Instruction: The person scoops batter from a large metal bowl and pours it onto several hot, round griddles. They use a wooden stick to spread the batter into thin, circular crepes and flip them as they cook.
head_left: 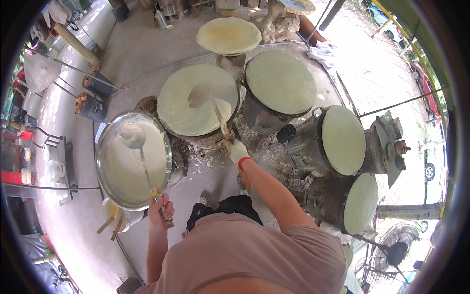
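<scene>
My left hand [161, 209] grips the long handle of a ladle [132, 135]. The bowl of the ladle is coated with pale batter, above the wide steel basin [101, 169] of creamy liquid. In a whitish glove with a red band at the wrist, my right hand [237, 151] is closed round a wooden spreader [220, 115]. The far end of the spreader reaches over a large round griddle [176, 110] covered in pale batter. Near the griddle's middle is a darker, steamy patch. A pale rounded shape lies by the spreader's tip; whether it belongs to the tool I cannot tell.
More batter-topped round stoves curve around the right: one [280, 82] beside the griddle, another [343, 140], and a lower one [361, 203]. A further round top [229, 36] stands beyond. By the basin sits a white bucket [125, 214] with wooden sticks. A fan [395, 252] stands lower right.
</scene>
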A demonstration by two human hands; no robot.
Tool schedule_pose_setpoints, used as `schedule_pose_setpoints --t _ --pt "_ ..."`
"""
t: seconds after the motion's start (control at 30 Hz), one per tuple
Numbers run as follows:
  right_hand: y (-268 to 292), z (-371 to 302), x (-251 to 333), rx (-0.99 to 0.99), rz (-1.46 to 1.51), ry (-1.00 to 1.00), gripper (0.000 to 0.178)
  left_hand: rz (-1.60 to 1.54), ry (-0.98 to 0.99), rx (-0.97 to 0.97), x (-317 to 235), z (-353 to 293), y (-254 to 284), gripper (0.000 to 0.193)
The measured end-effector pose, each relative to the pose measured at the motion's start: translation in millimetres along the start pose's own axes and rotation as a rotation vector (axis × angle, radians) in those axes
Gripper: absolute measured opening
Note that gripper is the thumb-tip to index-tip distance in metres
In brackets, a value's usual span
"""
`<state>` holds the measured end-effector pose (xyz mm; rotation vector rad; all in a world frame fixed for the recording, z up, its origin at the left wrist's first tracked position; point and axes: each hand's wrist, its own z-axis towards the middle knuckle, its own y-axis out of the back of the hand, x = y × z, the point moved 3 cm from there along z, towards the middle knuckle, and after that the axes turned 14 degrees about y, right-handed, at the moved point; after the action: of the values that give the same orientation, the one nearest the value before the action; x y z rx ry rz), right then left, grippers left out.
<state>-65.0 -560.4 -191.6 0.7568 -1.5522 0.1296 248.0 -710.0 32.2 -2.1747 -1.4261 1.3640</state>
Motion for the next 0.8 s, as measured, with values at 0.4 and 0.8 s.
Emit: schedule_pose_setpoints --t 0.4,0.8 --pt "61.0 17.0 26.1 0.582 -0.350 0.455 0.038 -0.125 0.030 0.064 44.4 48.2 -102.2 0.024" --pt "85.7 136.8 70.5 0.066 -0.382 0.248 0.041 -0.162 0.060 0.054 22.9 64.9 -92.5 0.023"
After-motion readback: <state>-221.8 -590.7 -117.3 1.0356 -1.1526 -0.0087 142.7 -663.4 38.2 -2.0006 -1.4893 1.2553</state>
